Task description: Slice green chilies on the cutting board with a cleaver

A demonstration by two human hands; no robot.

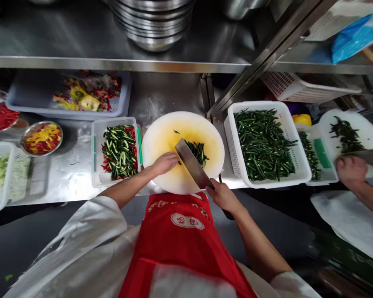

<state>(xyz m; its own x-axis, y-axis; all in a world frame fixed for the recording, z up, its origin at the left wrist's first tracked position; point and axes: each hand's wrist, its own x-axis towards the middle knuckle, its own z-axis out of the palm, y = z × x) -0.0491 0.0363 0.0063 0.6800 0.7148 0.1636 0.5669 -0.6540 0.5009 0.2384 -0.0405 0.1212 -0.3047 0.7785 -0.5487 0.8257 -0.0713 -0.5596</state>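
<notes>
My right hand (225, 196) is closed around the dark handle of a cleaver (194, 163). Its broad blade slants up and left over a round white cutting board (161, 124) stained yellow. Left of the blade is my left hand (165, 163), fingers pressed together, with a small dark green chili piece (179, 162) at the fingertips. Behind the blade, to its right, lies a pile of green chilies (200, 153), partly covered by it. One small green bit (176, 131) sits apart near the board's far side.
Left of the board is a clear tub (97, 165) of cut green and red chilies. On the right, a white basket (233, 136) holds whole green chilies. A co-worker's hand (351, 169) is at another board (368, 128). A steel shelf edge (112, 64) overhangs the back.
</notes>
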